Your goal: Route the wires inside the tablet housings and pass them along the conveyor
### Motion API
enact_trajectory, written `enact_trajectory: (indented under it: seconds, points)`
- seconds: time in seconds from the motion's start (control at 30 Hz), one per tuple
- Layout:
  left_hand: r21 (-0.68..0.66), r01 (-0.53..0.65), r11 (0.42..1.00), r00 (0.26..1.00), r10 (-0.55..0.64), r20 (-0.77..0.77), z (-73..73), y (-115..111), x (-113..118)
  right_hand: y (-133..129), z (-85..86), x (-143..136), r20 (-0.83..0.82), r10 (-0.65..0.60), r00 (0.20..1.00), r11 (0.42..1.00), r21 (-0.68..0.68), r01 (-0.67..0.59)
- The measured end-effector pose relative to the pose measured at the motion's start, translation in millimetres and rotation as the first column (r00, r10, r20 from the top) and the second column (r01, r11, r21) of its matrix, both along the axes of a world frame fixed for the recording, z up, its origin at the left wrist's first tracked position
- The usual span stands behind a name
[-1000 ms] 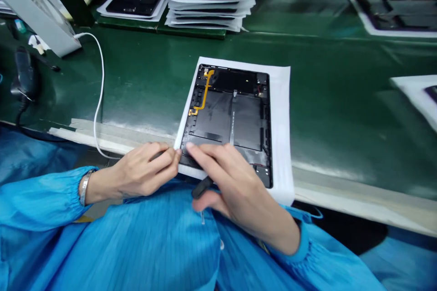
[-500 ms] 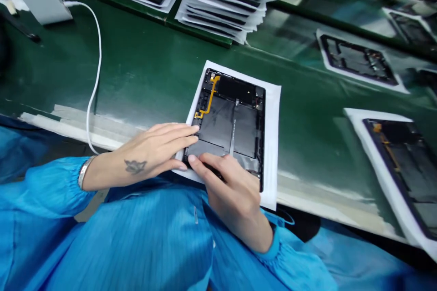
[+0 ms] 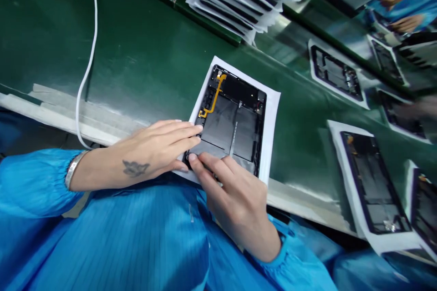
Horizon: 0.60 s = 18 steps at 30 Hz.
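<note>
An opened tablet [image 3: 220,120] with dark battery panels lies on a white sheet [image 3: 273,107] in front of me. An orange flex cable [image 3: 216,98] runs along its upper left side. My left hand [image 3: 164,145] rests with its fingers stretched out, their tips on the tablet's left edge. Curled over the near end is my right hand [image 3: 235,191], with thumb and fingertips brought together at the near left corner. Whatever lies between those fingers is hidden or too small to make out. The tablet's near right part is covered by this hand.
Stacked tablets in white sheets [image 3: 239,2] stand at the back. A white cable [image 3: 93,41] crosses the green bench [image 3: 146,59] on the left. More opened tablets [image 3: 373,182] lie to the right. A co-worker's hands [image 3: 406,22] show at the upper right.
The camera view has shifted, bringing more of the right-hand tablets into view. Both my hands keep nearly the same places on the tablet.
</note>
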<state>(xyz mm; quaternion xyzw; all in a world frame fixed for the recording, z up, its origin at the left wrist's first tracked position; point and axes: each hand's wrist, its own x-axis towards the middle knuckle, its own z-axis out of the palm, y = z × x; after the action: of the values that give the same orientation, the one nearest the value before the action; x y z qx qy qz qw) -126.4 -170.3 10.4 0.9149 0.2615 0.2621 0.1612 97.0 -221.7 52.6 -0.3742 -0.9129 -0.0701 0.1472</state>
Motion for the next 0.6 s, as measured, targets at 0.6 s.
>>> enact_trajectory:
  seconds: [0.6]
  points:
    - [0.047, 0.004, 0.999, 0.991, 0.002, -0.136, 3.5, -1.3, -1.9, 9.1, 16.6, -7.5, 0.161, 0.12, 0.98, 0.992, 0.012, -0.124]
